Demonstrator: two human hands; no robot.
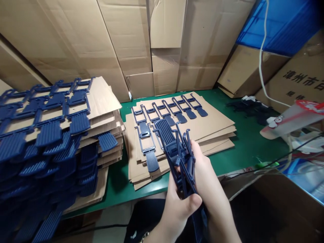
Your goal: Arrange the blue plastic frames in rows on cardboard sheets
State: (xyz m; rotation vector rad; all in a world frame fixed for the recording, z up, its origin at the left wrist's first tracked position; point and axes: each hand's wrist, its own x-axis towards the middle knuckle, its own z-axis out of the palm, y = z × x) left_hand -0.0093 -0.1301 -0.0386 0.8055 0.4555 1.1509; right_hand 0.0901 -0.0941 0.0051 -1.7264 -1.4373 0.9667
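Observation:
My left hand [178,206] is wrapped round the lower part of a bundle of dark blue plastic frames [186,168], its thumb across them. My right hand [206,172] grips the same bundle from the right side, its fingers mostly hidden behind the frames. The bundle is held over the front edge of a low stack of cardboard sheets [215,125]. On that stack, several blue frames with ribbed flaps lie in a row at the back, and another frame [152,160] lies at the front left, its flap over the edge.
A taller cardboard stack [101,98] layered with blue frames stands left on the green table [162,185]. Cardboard boxes [202,40] line the back. Dark scraps [255,109], a translucent cup [283,123] and a white cable [260,64] are at right.

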